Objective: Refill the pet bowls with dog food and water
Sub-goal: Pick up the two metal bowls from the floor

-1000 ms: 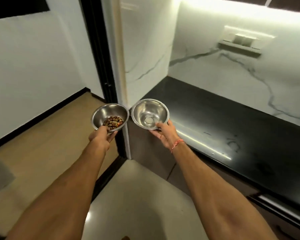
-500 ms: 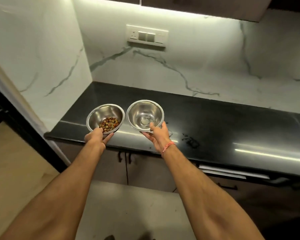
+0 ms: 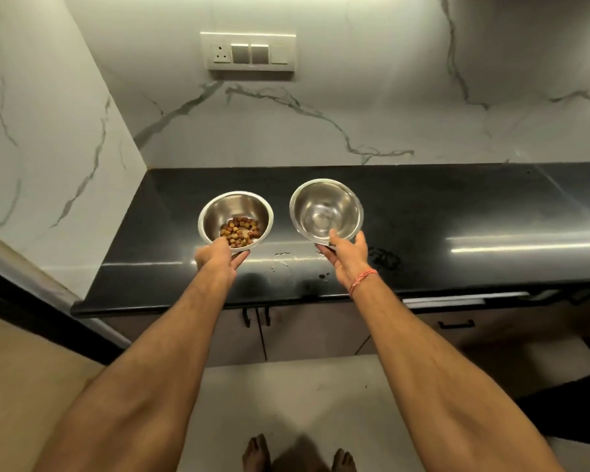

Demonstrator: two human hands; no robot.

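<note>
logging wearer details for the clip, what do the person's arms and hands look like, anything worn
Both forearms are bare, with no sleeves in view. The right hand has a thin orange-red thread bracelet around the wrist. The left hand and its wrist wear nothing. No gloves, rings or watch are visible.

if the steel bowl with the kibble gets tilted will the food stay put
Probably not: the loose brown kibble sits on smooth polished steel and looks apt to slide. The round steel bowl seems rigid and light, since the left hand pinches only its rim.
</note>
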